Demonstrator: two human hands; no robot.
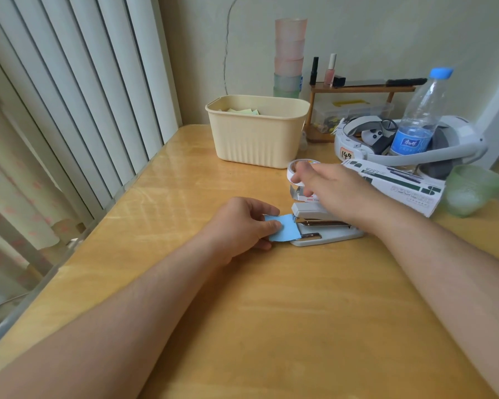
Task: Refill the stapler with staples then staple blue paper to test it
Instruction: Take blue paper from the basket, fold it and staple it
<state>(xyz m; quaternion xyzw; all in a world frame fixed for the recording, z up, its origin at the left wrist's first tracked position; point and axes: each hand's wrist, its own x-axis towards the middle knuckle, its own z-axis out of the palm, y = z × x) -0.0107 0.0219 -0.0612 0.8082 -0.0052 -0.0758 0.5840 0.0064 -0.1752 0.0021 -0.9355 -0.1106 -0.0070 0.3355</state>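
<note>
A pale grey stapler [314, 223] lies on the wooden table [271, 312], its mouth facing left. A small piece of blue paper [284, 230] is slid into that mouth. My left hand [242, 228] pinches the paper's left edge between thumb and fingers. My right hand [332, 188] hovers over the stapler's top with its wrist above the rear; its fingers are relaxed and spread, reaching past the stapler toward a small staple box [307, 197] just behind it. Whether the palm touches the stapler is unclear.
A roll of tape [296, 168] sits behind my right hand. A cream bin [257, 131] stands further back. To the right lie a white printed box [401, 185], a headset [415, 142], a water bottle [421, 110] and a green cup [470, 188]. Blinds line the left edge.
</note>
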